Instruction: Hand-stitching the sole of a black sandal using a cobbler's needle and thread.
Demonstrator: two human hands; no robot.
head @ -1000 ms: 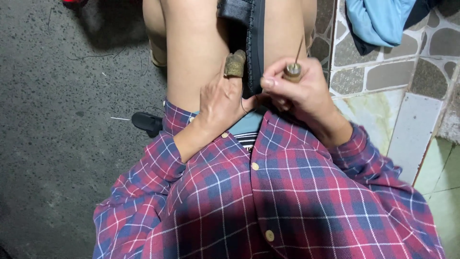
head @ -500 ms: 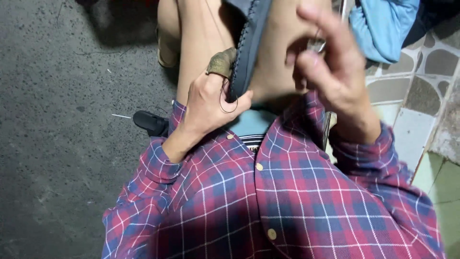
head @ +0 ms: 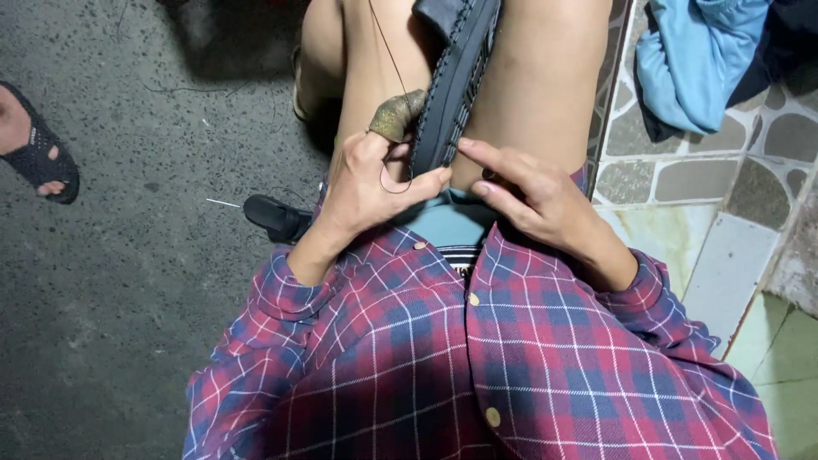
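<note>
A dark grey shoe (head: 456,77) with a stitched sole edge is clamped upright between my bare knees. My left hand (head: 366,183) grips its lower edge; a worn olive thumb guard (head: 396,115) covers the thumb, and a thin dark thread (head: 388,51) runs up from that hand in a loop. My right hand (head: 532,196) rests beside the shoe on the right, its index finger touching the sole edge, the other fingers curled. Whether the right hand holds the awl is hidden. I wear a red and blue plaid shirt.
Dark speckled concrete floor lies on the left. Another person's foot in a black sandal (head: 38,153) is at the left edge. A small black object (head: 277,217) lies under my left forearm. A blue cloth (head: 699,60) lies on stone paving at the upper right.
My right hand, raised high pulling the thread half a second ago, has come down to the shoe's sole edge. The wooden-handled awl it held a second ago is out of sight.
</note>
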